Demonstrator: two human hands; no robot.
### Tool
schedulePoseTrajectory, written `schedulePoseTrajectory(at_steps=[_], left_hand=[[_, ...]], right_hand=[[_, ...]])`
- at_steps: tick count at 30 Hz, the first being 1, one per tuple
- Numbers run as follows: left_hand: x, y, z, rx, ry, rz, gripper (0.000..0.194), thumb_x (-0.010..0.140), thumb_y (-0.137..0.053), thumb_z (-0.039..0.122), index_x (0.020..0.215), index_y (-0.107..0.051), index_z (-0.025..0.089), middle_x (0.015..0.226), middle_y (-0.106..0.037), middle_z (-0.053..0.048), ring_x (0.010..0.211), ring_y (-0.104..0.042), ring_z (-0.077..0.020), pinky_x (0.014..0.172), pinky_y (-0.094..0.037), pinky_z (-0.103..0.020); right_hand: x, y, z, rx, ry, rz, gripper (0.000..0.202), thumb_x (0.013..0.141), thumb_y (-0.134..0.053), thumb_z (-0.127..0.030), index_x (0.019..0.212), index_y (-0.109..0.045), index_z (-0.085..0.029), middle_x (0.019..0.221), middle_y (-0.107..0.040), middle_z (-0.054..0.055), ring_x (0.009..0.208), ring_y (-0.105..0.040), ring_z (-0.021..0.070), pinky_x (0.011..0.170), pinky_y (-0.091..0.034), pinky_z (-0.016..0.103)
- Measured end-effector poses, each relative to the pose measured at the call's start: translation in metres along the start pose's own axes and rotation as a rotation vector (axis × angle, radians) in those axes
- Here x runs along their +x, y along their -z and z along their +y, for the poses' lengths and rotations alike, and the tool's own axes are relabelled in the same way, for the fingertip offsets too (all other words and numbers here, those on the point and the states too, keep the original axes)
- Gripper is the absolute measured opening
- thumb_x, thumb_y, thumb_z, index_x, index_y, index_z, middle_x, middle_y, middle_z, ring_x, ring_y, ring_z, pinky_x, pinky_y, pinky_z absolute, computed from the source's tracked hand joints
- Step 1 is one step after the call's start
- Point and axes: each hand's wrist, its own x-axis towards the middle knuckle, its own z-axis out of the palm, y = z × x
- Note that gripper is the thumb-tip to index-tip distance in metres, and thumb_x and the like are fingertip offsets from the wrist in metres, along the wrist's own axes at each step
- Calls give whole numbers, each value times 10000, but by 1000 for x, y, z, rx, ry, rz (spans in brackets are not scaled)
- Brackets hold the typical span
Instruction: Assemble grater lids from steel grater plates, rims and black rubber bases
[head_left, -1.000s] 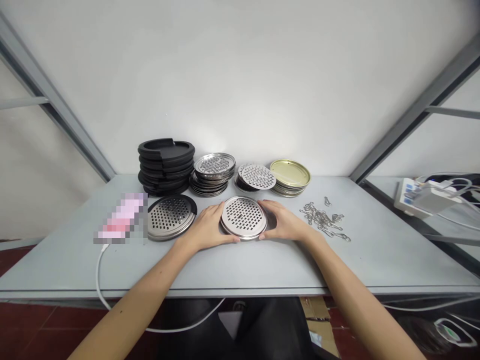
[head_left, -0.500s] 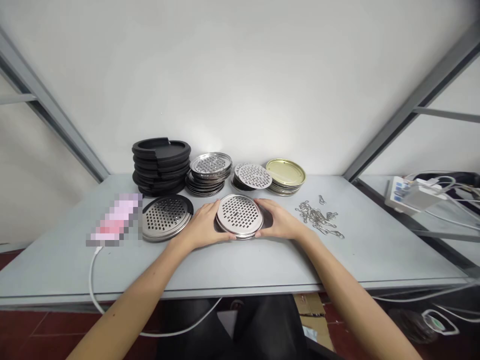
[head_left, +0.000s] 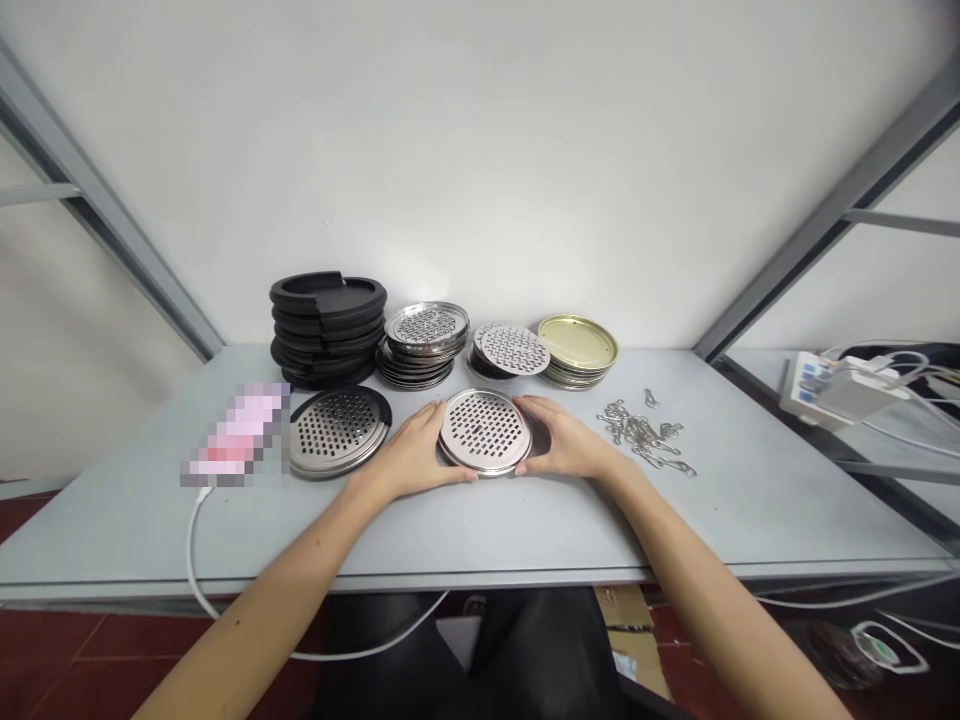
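A round silver disc with slotted holes [head_left: 484,430] lies flat on the grey table [head_left: 525,540], between my two hands. My left hand [head_left: 418,455] grips its left edge, thumb at the front and fingers behind. On the right edge, my right hand [head_left: 559,440] holds it the same way. Just left of my left hand rests another perforated disc [head_left: 337,430] with a black rim along its back. Small metal clips [head_left: 637,430] lie in a loose pile to the right of my right hand.
Along the wall stand stacks of black rings [head_left: 328,330], silver perforated discs [head_left: 427,325], thin perforated plates [head_left: 514,350] and gold-coloured lids [head_left: 577,342]. A blurred-out phone [head_left: 244,425] with a white cable lies left. A white power strip [head_left: 817,385] sits right.
The whole view has shifted slightly, moving everything a little to the right. Both hands remain on the disc, which looks seated slightly more evenly.
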Motion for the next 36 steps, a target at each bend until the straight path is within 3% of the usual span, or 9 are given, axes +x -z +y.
schedulePoseTrajectory(at_steps=[8,22,36], left_hand=[[0,-5,-6,63,22,-20,1064,616,-782,615,1475,-301,212,1443,-434,-152,1379,-345,-366,1135,-297,-524],[-1,-3,-3,88,51,-37,1028,610,-784,607,1459,-342,232,1429,-456,-140,1377,-340,-386,1129,-282,-544],[-3,-8,-9,180,49,-76,1055,687,-672,704,1506,-248,190,1523,-344,-153,1425,-272,-360,1158,-262,-505]], right_hand=[[0,2,-1,-20,-2,-9,1036,545,-789,-662,1398,-459,-174,1337,-563,179,1220,-530,395,1023,-424,530],[0,2,-1,-56,-5,-30,1042,547,-779,-684,1382,-464,-147,1306,-575,192,1205,-539,396,1014,-441,521],[0,2,-2,-55,-43,-40,1052,544,-776,-686,1378,-473,-122,1328,-546,215,1228,-515,403,1047,-411,541]])
